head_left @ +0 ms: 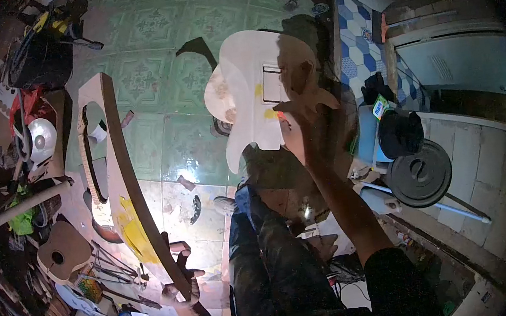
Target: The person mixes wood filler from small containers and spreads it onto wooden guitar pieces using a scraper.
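My left hand is closed around the near end of a long, curved wooden piece, which stands at an angle on the left. A yellow patch covers part of its face. In front of me is a pale, unpainted electric guitar body with a rectangular cavity and yellow smears beside it. My right hand grips the body's near edge, beside one smear. A small orange spot shows at its fingertips; I cannot make out what it is. Shadow covers the right part of the body.
A sunburst guitar lies behind the wooden piece. An acoustic guitar body and several wood strips crowd the left. At right stand a blue bucket and a dark round lid. Green tiles cover the floor.
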Demonstrator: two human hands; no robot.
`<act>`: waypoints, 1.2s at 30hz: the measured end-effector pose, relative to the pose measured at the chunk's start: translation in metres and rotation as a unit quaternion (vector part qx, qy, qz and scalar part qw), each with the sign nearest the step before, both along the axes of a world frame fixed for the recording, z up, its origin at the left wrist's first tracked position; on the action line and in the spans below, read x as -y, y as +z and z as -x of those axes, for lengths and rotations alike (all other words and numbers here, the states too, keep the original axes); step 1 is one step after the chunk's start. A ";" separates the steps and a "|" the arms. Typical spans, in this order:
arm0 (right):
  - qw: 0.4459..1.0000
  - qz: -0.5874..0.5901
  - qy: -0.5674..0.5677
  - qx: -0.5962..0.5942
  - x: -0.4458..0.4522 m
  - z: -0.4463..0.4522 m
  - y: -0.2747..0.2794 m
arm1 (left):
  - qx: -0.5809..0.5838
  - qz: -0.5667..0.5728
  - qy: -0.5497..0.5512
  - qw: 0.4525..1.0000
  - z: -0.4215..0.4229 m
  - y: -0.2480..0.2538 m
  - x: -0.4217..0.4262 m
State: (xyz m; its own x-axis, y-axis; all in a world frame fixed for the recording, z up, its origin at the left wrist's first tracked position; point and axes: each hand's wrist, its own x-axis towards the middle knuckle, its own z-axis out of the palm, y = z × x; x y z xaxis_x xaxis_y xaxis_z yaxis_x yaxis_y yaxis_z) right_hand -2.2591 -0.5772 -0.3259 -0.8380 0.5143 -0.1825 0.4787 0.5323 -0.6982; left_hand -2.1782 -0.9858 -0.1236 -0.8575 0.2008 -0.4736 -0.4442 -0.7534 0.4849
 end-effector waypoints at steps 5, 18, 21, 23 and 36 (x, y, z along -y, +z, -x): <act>0.964 -0.218 0.130 -0.078 0.011 0.014 0.008 | 0.001 -0.001 -0.011 1.000 -0.003 -0.004 -0.001; 0.909 -0.396 0.125 0.034 -0.005 0.011 -0.046 | 0.000 0.017 -0.019 1.000 -0.026 -0.008 0.008; 0.954 -0.286 0.053 0.067 0.021 0.034 -0.020 | 0.020 0.027 -0.005 0.999 -0.032 -0.009 0.009; 0.936 -0.309 0.149 -0.084 0.026 0.034 -0.028 | 0.013 0.026 -0.020 0.999 -0.027 -0.005 0.007; 0.920 0.380 -0.083 -0.044 0.086 -0.114 0.058 | 0.010 -0.075 -0.050 0.996 -0.014 -0.024 -0.014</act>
